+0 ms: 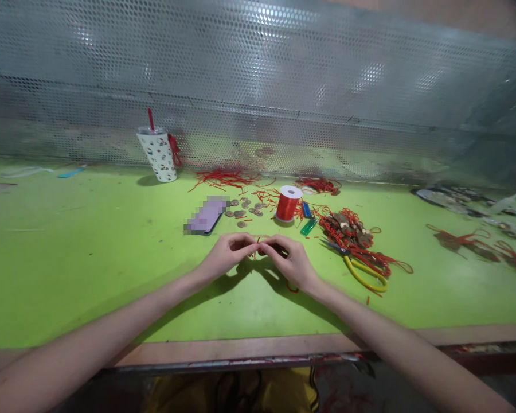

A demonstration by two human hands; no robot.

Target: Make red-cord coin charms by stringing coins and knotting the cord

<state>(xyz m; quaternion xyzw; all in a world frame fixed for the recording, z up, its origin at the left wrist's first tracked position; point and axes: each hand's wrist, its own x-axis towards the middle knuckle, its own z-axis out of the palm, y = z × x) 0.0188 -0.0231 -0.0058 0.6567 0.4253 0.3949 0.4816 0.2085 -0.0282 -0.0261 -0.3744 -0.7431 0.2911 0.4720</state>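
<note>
Left hand (229, 252) and right hand (293, 264) meet over green table (90, 246), fingertips pinched together on red cord (254, 255) between them. Step looks like fine cord work; next move likely calls for steady, even tension.

Bench (90, 252): green (specks dot it)
Cup (161, 158): ten o'clock
Red spool (288, 206): one o'clock
Scissors (345, 251): three o'clock

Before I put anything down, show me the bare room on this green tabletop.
Widest: left of the purple phone, between the straw tumbler and the left forearm. Smaller: right of the yellow-handled scissors, below the red-corded bundle. Crowded: from the loose coins past the red spool to the scissors.
</note>
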